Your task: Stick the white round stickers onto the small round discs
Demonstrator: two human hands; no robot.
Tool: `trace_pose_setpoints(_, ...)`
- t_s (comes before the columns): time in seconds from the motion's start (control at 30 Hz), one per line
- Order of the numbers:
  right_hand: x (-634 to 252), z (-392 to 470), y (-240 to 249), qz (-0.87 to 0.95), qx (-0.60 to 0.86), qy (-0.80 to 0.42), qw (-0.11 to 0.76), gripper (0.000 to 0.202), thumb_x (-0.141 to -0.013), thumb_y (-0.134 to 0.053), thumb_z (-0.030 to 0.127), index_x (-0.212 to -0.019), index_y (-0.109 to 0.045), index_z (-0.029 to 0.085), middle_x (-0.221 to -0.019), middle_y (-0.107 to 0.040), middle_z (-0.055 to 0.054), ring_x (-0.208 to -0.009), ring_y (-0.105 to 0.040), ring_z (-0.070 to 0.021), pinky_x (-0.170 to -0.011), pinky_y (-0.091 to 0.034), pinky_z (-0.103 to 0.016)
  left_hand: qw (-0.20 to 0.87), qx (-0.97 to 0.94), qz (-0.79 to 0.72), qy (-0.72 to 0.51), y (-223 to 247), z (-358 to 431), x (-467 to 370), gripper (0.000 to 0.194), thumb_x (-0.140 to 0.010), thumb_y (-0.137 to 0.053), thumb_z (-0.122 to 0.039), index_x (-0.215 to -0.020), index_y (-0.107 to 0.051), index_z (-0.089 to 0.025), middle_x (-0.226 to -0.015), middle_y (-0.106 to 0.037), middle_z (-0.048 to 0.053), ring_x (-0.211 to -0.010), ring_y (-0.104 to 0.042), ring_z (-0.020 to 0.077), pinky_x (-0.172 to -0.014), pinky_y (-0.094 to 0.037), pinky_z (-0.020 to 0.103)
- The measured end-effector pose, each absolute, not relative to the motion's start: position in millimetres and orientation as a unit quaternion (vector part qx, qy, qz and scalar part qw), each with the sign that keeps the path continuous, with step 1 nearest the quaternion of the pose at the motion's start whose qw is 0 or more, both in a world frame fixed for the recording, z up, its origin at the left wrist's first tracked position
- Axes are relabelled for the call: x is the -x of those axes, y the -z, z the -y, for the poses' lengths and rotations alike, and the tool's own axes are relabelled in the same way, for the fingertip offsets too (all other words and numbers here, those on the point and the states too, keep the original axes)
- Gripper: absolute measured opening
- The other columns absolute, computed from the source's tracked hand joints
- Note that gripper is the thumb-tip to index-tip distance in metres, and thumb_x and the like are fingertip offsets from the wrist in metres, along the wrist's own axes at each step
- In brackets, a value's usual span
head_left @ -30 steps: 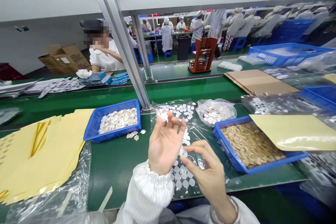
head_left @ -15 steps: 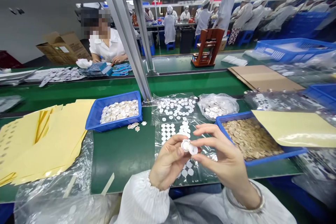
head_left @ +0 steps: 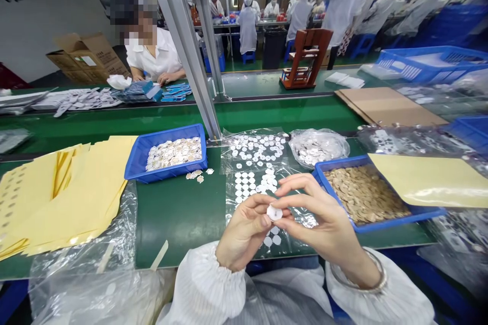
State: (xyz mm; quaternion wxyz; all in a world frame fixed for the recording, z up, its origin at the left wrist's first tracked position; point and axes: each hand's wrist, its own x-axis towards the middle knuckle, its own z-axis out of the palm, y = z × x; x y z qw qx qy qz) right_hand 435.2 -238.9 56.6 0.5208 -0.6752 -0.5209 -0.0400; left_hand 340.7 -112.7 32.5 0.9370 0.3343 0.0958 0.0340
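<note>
My left hand (head_left: pixel 241 233) is closed, pinching a small round white piece between thumb and fingers; the disc in front now mostly hides that piece. My right hand (head_left: pixel 324 216) grips the edge of a thin white disc (head_left: pixel 274 212) with a small dark mark at its centre. The disc lies over the piece in the left hand, the two appearing to touch. Below and behind the hands, rows and a loose pile of white discs (head_left: pixel 244 186) lie on clear plastic sheeting (head_left: pixel 231 213) on the green table (head_left: pixel 175 228).
A blue bin (head_left: pixel 168 176) of round pieces stands left, a blue bin (head_left: pixel 381 226) of brown discs right. Yellow sheets (head_left: pixel 95 188) cover the left side. A clear bag (head_left: pixel 319 147) holds white pieces. A metal post (head_left: pixel 186 56) rises ahead; a co-worker (head_left: pixel 156 53) sits opposite.
The white disc in my right hand has moved left onto the round piece in my left hand, covering it. Before, the two were side by side, partly overlapping. The view has tilted slightly.
</note>
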Motion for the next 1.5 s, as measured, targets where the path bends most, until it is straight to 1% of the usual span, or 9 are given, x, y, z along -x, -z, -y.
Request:
trace_pose_setpoints(0.1, -435, 239, -58, 0.522, 0.673, 0.035, 0.523, 0.015, -0.083, -0.066, 0.02, -0.095, -0.066, 0.028, -0.095, -0.064, -0.004, -0.101, -0.059, -0.0225, -0.085, -0.052, -0.044, 0.938, -0.333, -0.089, -0.031, -33, 113, -340, 0.026, -0.063, -0.084, -0.03, -0.083, -0.072, -0.02, -0.076, -0.074, 0.002, -0.079, -0.069, 0.0159, -0.081, -0.049, 0.028)
trace_pose_setpoints(0.37, -436, 240, -56, 0.525, 0.679, 0.012, 0.514, 0.019, -0.084, -0.065, 0.021, -0.102, -0.066, 0.029, -0.098, -0.064, -0.003, -0.101, -0.059, -0.0212, -0.086, -0.052, -0.042, 0.937, -0.328, -0.113, -0.038, -32, 114, -340, 0.024, -0.064, -0.083, -0.028, -0.084, -0.072, -0.019, -0.074, -0.073, 0.001, -0.079, -0.068, 0.0155, -0.094, -0.047, 0.035)
trace_pose_setpoints(0.47, -435, 239, -52, 0.521, 0.676, -0.014, 0.521, 0.034, -0.083, -0.067, 0.029, -0.116, -0.06, 0.029, -0.104, -0.063, -0.004, -0.101, -0.058, -0.0211, -0.085, -0.052, -0.042, 0.941, -0.313, -0.129, -0.03, -33, 114, -341, 0.024, -0.064, -0.083, -0.026, -0.085, -0.072, -0.02, -0.076, -0.074, 0.002, -0.075, -0.067, 0.0158, -0.088, -0.049, 0.034)
trace_pose_setpoints(0.53, -434, 238, -50, 0.518, 0.674, -0.014, 0.526, 0.039, -0.082, -0.069, 0.031, -0.119, -0.057, 0.029, -0.106, -0.062, -0.004, -0.101, -0.058, -0.021, -0.086, -0.052, -0.041, 0.941, -0.308, -0.135, -0.023, -33, 114, -341, 0.027, -0.064, -0.083, -0.026, -0.087, -0.072, -0.019, -0.077, -0.074, 0.002, -0.074, -0.067, 0.0161, -0.084, -0.051, 0.034)
trace_pose_setpoints(0.63, -433, 237, -50, 0.518, 0.672, 0.002, 0.529, 0.03, -0.082, -0.069, 0.026, -0.112, -0.061, 0.027, -0.105, -0.062, -0.004, -0.101, -0.058, -0.02, -0.086, -0.051, -0.04, 0.94, -0.31, -0.14, -0.022, -33, 114, -341, 0.032, -0.062, -0.084, -0.028, -0.09, -0.073, -0.019, -0.077, -0.073, 0.002, -0.073, -0.067, 0.0149, -0.089, -0.05, 0.035)
trace_pose_setpoints(0.8, -433, 235, -51, 0.514, 0.683, 0.029, 0.518, 0.022, -0.085, -0.065, 0.023, -0.106, -0.064, 0.026, -0.102, -0.064, -0.004, -0.098, -0.059, -0.0201, -0.083, -0.052, -0.041, 0.935, -0.328, -0.135, -0.034, -34, 113, -340, 0.028, -0.066, -0.081, -0.028, -0.09, -0.074, -0.016, -0.077, -0.071, 0.002, -0.077, -0.065, 0.0141, -0.097, -0.046, 0.034)
trace_pose_setpoints(1.0, -432, 233, -50, 0.514, 0.7, 0.079, 0.489, 0.019, -0.085, -0.063, 0.018, -0.103, -0.063, 0.024, -0.099, -0.066, -0.004, -0.094, -0.059, -0.0199, -0.08, -0.05, -0.039, 0.915, -0.377, -0.135, -0.05, -40, 112, -341, 0.022, -0.078, -0.071, -0.026, -0.094, -0.074, -0.012, -0.085, -0.074, 0.009, -0.088, -0.066, 0.0188, -0.094, -0.046, 0.032)
trace_pose_setpoints(1.2, -431, 233, -49, 0.516, 0.71, 0.093, 0.47, 0.016, -0.087, -0.061, 0.018, -0.103, -0.063, 0.021, -0.099, -0.067, -0.004, -0.096, -0.059, -0.02, -0.082, -0.048, -0.039, 0.895, -0.398, -0.189, -0.071, -44, 115, -345, 0.017, -0.072, -0.076, -0.027, -0.082, -0.074, -0.014, -0.075, -0.074, 0.006, -0.075, -0.066, 0.0143, -0.074, -0.049, 0.023)
trace_pose_setpoints(1.5, -432, 228, -33, 0.505, 0.726, 0.113, 0.453, 0.018, -0.088, -0.06, 0.019, -0.106, -0.061, 0.022, -0.102, -0.071, -0.002, -0.096, -0.062, -0.0174, -0.091, -0.045, -0.039, 0.857, -0.437, -0.247, -0.118, -30, 117, -354, 0.022, -0.067, -0.08, -0.028, -0.082, -0.075, -0.013, -0.07, -0.074, 0.004, -0.07, -0.065, 0.0116, -0.073, -0.048, 0.02)
